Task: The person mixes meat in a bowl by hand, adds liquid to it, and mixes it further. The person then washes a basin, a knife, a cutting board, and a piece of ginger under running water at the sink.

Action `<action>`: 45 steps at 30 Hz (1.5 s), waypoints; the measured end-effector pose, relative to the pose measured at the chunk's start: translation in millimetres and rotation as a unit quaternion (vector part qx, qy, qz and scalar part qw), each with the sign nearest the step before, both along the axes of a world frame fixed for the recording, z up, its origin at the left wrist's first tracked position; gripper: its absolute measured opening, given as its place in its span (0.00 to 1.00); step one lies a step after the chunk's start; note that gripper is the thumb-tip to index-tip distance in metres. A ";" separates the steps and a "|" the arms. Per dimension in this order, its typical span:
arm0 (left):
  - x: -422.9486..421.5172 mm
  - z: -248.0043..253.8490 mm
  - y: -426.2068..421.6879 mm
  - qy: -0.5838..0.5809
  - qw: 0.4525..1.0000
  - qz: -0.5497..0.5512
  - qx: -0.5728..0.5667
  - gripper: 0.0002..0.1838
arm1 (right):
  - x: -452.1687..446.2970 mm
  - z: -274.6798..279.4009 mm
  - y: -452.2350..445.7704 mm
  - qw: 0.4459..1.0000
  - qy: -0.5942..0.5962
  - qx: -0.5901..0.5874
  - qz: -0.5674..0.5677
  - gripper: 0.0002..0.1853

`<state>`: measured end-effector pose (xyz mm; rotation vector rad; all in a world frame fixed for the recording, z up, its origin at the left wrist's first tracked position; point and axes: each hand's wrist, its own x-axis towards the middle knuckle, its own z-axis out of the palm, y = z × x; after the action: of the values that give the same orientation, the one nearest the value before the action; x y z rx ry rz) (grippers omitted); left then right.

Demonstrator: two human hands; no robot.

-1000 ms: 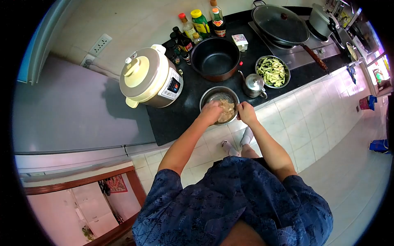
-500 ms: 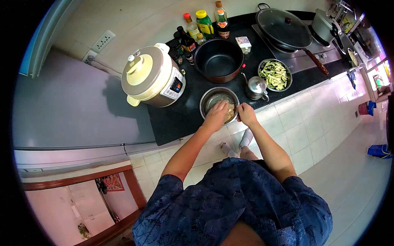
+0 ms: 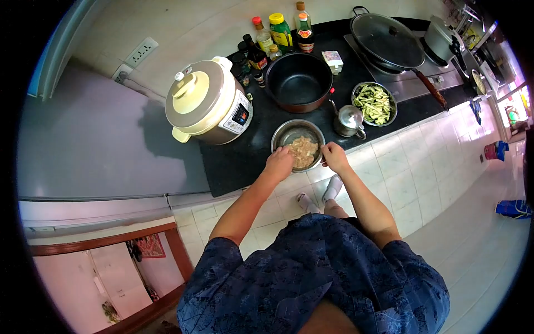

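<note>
A steel bowl point(image 3: 282, 132) holding pale, wet meat pieces point(image 3: 303, 152) stands at the counter's front edge. My left hand point(image 3: 279, 163) is at the bowl's left side, its fingertips inside against the meat; whether they grip any is hidden. On the opposite side, my right hand point(image 3: 335, 157) pinches the bowl's rim with its fingers closed. Just right of the bowl is a small steel pot with a spout point(image 3: 349, 119). Beyond it sits a bowl of sliced green vegetable point(image 3: 374, 104). An open dark pot point(image 3: 299, 83) stands behind the steel bowl.
A cream pressure cooker point(image 3: 206, 106) stands on the left of the black counter point(image 3: 228, 167). Several sauce bottles point(image 3: 281, 34) line the wall. A lidded wok point(image 3: 387, 42) with a wooden handle rests on the stove, beside another pot point(image 3: 439, 39).
My left hand has drawn back from over the meat to the bowl's left side, uncovering more of the meat. My right hand stays at the rim. The view has shifted slightly.
</note>
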<state>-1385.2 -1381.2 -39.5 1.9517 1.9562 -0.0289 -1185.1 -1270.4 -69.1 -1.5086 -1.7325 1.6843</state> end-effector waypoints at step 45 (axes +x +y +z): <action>-37.7 10.6 -10.8 -0.250 0.936 0.231 0.091 0.18 | 73.7 -24.3 -20.0 0.997 0.059 -0.039 0.014 0.12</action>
<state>-1422.9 -1392.0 -28.9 1.3559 2.0426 0.7222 -1111.4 -1290.4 -93.4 -1.3926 -1.6541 1.8354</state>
